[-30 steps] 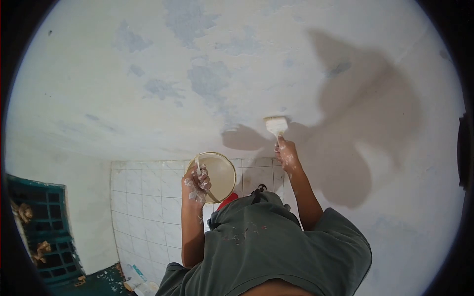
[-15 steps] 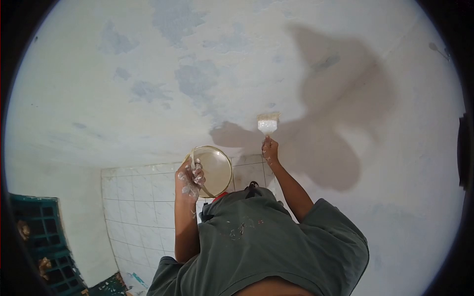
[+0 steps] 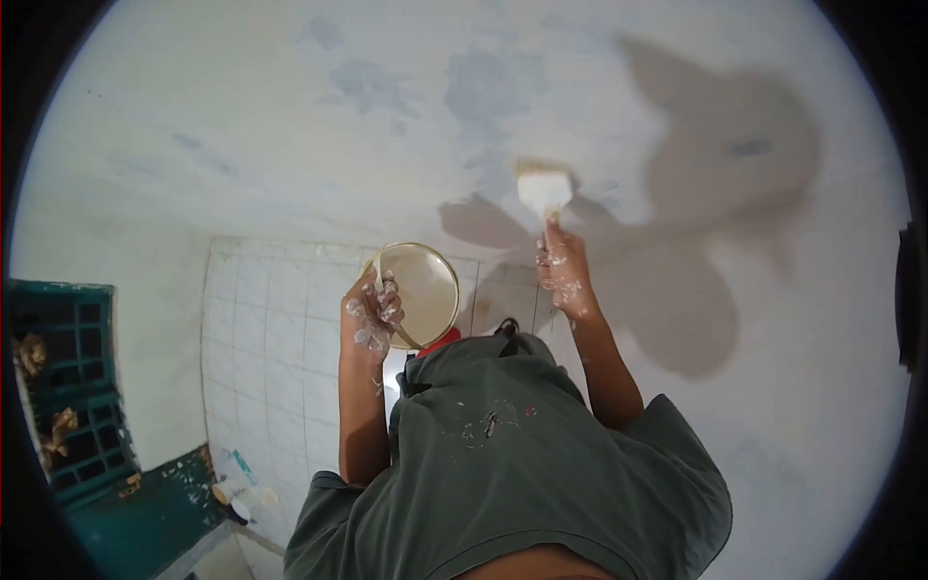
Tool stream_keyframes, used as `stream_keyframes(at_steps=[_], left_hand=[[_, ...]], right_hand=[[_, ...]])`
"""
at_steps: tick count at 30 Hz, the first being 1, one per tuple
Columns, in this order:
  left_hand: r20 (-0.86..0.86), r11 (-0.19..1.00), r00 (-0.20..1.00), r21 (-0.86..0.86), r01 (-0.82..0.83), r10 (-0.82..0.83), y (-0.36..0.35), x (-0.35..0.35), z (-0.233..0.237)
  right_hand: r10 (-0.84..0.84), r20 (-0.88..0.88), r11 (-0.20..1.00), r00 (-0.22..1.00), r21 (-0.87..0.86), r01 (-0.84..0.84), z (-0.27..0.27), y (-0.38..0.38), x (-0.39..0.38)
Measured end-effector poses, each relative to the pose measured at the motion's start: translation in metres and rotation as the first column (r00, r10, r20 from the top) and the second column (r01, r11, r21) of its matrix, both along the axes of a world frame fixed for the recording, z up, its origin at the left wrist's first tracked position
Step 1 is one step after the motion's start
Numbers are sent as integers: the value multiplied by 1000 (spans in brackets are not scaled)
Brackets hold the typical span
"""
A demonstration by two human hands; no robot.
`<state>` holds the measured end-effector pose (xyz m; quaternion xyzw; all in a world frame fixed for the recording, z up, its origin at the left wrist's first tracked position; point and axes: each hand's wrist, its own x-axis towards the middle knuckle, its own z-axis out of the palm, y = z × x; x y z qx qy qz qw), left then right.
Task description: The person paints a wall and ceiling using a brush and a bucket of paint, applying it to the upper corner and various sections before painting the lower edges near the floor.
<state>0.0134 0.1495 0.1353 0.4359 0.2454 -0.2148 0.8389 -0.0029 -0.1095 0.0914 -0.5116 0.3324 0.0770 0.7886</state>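
Note:
My right hand [image 3: 565, 272], flecked with white paint, is closed round the handle of a wide paintbrush [image 3: 545, 191]. The brush's bristles point up at the white wall [image 3: 348, 184] and appear to touch it beside a greyish patch [image 3: 491, 89]. In my left hand [image 3: 373, 311], smeared with white, is the handle of a round paint bucket [image 3: 426, 290]; the fingers are closed on it at the bucket's left rim. Pale liquid shows inside the bucket.
Grey-lined white tiles [image 3: 261, 319] lie below the wall. A green window grille [image 3: 72, 377] is at the left, with a dark green panel [image 3: 145, 522] under it. Small items [image 3: 237, 503] sit on the floor at lower left. My shadow falls across the wall at right.
My right hand and the paintbrush have moved up and slightly right along the wall. The view has shifted, bringing more of the lower left into sight. My left hand still holds the bucket.

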Motion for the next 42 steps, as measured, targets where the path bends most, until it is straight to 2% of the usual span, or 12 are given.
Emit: stream_keyframes(at_steps=[3, 7, 9, 14, 15, 16, 18, 24, 31, 33, 36, 42], left_hand=[[-26, 998, 998, 4, -66, 66, -1, -2, -7], [-16, 993, 994, 40, -112, 112, -4, -2, -3], [-35, 990, 990, 40, -134, 135, -6, -3, -1], [20, 988, 987, -6, -157, 157, -1, -2, -15], [25, 987, 986, 4, -163, 163, -1, -2, -15], [22, 985, 985, 14, -169, 169, 0, -4, -17], [2, 984, 984, 5, -176, 176, -2, -4, -16], [-16, 991, 991, 31, -130, 131, -1, -3, -13], [15, 975, 999, -222, -25, 30, 12, -1, -29], [-21, 973, 1000, -228, -17, 13, 14, -1, -28], [-35, 974, 999, -227, -22, 14, 10, 2, -23], [6, 961, 1000, -276, -8, 10, 12, 1, -27]], right_hand=[[-49, 500, 952, 864, -240, 193, 5, 0, 7], [-114, 563, 958, 818, -157, 241, -90, -16, 45], [5, 576, 898, 818, -362, 250, -171, -24, 45], [61, 257, 794, 965, -598, 109, -280, -21, 24], [0, -111, 968, 994, -248, -27, -284, -20, 23], [88, -465, 986, 881, 166, -10, -290, -20, 20], [66, -472, 995, 879, 93, -25, -298, -25, 18], [17, -237, 996, 971, 86, 4, -179, -36, 12], [-235, -118, 969, 965, -108, 223, 44, -25, -65], [-248, 199, 947, 948, -157, 280, 78, -22, -77], [-290, 469, 859, 834, -257, 443, 32, -30, -76], [-228, 569, 821, 790, -324, 471, -147, -19, -48]])
